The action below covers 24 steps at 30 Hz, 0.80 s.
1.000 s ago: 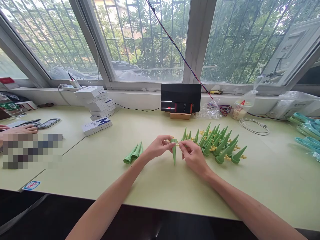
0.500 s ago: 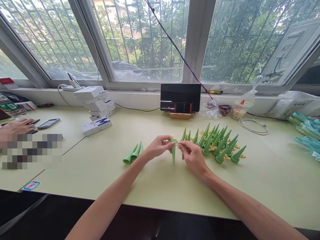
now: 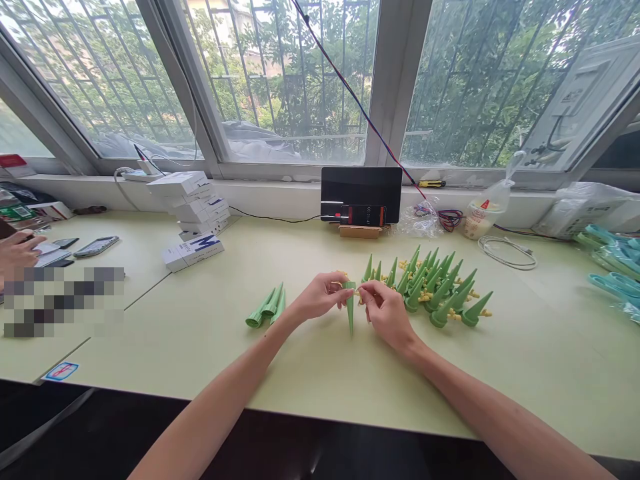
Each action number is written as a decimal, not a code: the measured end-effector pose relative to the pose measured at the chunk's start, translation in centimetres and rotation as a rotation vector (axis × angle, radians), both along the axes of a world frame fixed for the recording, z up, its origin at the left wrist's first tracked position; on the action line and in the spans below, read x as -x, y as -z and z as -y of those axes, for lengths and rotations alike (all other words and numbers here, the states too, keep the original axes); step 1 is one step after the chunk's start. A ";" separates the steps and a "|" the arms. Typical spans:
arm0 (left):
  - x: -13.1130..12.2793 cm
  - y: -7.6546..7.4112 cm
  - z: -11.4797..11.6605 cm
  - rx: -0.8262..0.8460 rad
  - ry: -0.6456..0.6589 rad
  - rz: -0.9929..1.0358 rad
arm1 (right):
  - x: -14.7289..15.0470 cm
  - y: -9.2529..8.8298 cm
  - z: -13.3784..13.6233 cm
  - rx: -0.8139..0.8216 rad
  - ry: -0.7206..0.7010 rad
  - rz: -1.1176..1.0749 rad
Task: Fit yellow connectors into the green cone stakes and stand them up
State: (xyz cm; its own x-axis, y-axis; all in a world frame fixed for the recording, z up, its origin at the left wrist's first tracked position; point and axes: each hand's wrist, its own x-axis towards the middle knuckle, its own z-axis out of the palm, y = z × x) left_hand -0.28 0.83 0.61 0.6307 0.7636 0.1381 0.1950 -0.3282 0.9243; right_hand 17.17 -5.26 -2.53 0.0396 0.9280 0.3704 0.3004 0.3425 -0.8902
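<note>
My left hand (image 3: 320, 297) is closed around the wide top of a green plant watering spike (image 3: 351, 317), whose point hangs downward above the table. Close against it on the right, my right hand (image 3: 386, 312) pinches a small yellowish fitting at the spike's side, mostly hidden by the fingertips. Beyond my right hand stand many green spikes with yellow fittings (image 3: 443, 293), points up. Several plain green spikes (image 3: 270, 305) lie to the left of my left forearm, with no yellow showing on them.
White boxes (image 3: 195, 207) are stacked at the back left. A tablet (image 3: 361, 190) with a phone before it leans by the window. A bagged cup (image 3: 483, 217), a coiled cable (image 3: 507, 253) and teal plastic items (image 3: 617, 287) lie right. Another person's hand (image 3: 17, 257) is far left.
The spike and my left hand have shifted slightly right and down; the right hand keeps its pinch beside it. At far left, the other person's hand has drawn back left.
</note>
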 end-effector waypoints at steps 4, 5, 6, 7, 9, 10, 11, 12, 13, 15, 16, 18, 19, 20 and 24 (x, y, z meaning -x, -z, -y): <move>0.1 0.1 -0.2 -0.023 0.004 0.014 | 0.0 0.0 0.0 0.005 0.003 -0.002; 0.1 0.1 -0.2 -0.025 0.000 0.009 | 0.0 -0.1 0.0 0.007 0.003 -0.003; 0.2 0.1 -0.3 -0.023 -0.006 0.001 | 0.0 -0.1 0.1 0.011 0.000 -0.006; 0.2 0.1 -0.3 -0.016 -0.013 -0.010 | 0.0 -0.2 0.1 0.016 -0.004 -0.009; 0.2 0.0 -0.3 0.013 -0.025 -0.029 | 0.0 -0.2 0.1 0.020 -0.010 -0.013; 0.3 -0.1 -0.2 0.031 -0.032 -0.030 | 0.1 -0.2 0.1 0.020 -0.012 -0.012; 0.3 -0.1 -0.2 0.048 -0.038 -0.025 | 0.1 -0.2 0.1 0.019 -0.015 -0.008; 0.3 -0.2 -0.2 0.065 -0.044 -0.010 | 0.1 -0.2 0.1 0.019 -0.017 -0.003; 0.2 -0.3 -0.1 0.081 -0.047 0.011 | 0.1 -0.2 0.1 0.020 -0.018 0.003; 0.2 -0.5 -0.1 0.118 -0.051 0.064 | 0.1 -0.2 0.1 0.026 -0.020 0.020; 0.3 -0.6 -0.1 0.139 -0.055 0.087 | 0.1 -0.2 0.1 0.031 -0.020 0.029; 0.3 -0.6 -0.1 0.184 -0.071 0.122 | 0.1 -0.2 0.1 0.039 -0.022 0.049; 0.4 -0.6 -0.2 0.208 -0.078 0.133 | 0.1 -0.3 0.2 0.041 -0.024 0.056; 0.5 -0.6 -0.2 0.232 -0.080 0.139 | 0.1 -0.3 0.2 0.043 -0.026 0.059; 0.7 -0.2 -0.5 0.312 -0.051 0.131 | 0.1 -0.4 0.1 0.045 -0.020 0.053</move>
State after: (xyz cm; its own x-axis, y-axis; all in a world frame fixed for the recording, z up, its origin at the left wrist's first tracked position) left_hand -0.98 1.35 0.82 0.5833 0.8117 -0.0295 0.0764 -0.0186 0.9969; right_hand 17.04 -5.41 -2.15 0.0024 0.9443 0.3290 0.3408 0.3086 -0.8880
